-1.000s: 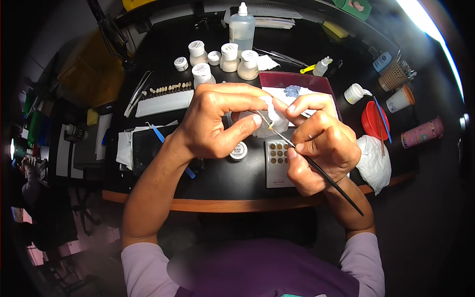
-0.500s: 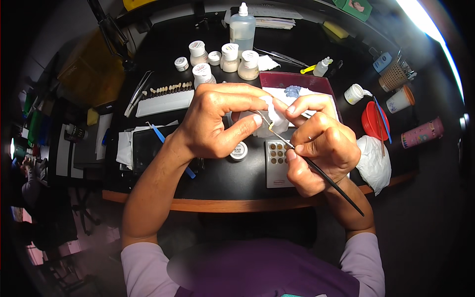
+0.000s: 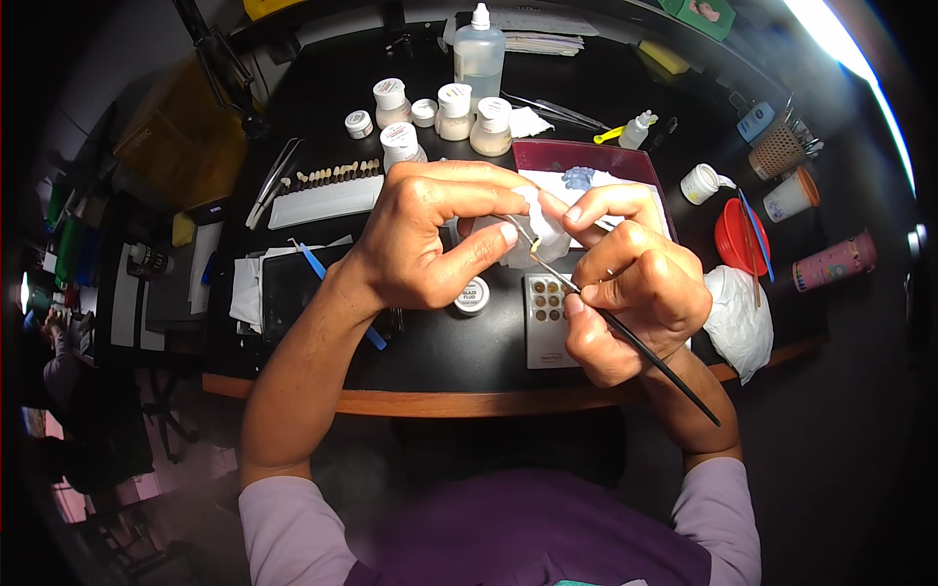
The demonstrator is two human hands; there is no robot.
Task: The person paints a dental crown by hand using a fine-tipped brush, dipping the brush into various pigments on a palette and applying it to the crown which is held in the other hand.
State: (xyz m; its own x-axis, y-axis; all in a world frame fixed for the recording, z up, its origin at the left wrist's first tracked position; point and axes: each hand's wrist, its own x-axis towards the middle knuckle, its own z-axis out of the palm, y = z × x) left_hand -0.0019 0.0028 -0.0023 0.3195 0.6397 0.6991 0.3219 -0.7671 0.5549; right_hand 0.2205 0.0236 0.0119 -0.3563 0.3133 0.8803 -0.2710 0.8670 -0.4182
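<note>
Between the thumb and fingers of my left hand (image 3: pixel 415 239) is a thin metal holder (image 3: pixel 521 229), most of it hidden by the hand. At its tip sits a tiny yellowish tooth crown (image 3: pixel 534 246). My right hand (image 3: pixel 640 293) is closed round a fine brush (image 3: pixel 660 363) with a long black handle sloping down to the right. The brush tip meets the crown or lies just beside it; which, I cannot tell. Below the hands are a small round jar (image 3: pixel 472 299) with a white lid and a grey palette (image 3: pixel 552 354) of brownish round wells, partly covered by my right hand.
Behind stand several powder jars (image 3: pixel 454 112) and a clear bottle (image 3: pixel 478 63). A tooth shade row (image 3: pixel 337 174) and white tray (image 3: pixel 324 202) lie left, near a blue tool (image 3: pixel 313 262). At right are a red bowl (image 3: pixel 740 237) and a crumpled white bag (image 3: pixel 740 322).
Both hands hold nearly the same place. The crown and brush tip have shifted very slightly.
</note>
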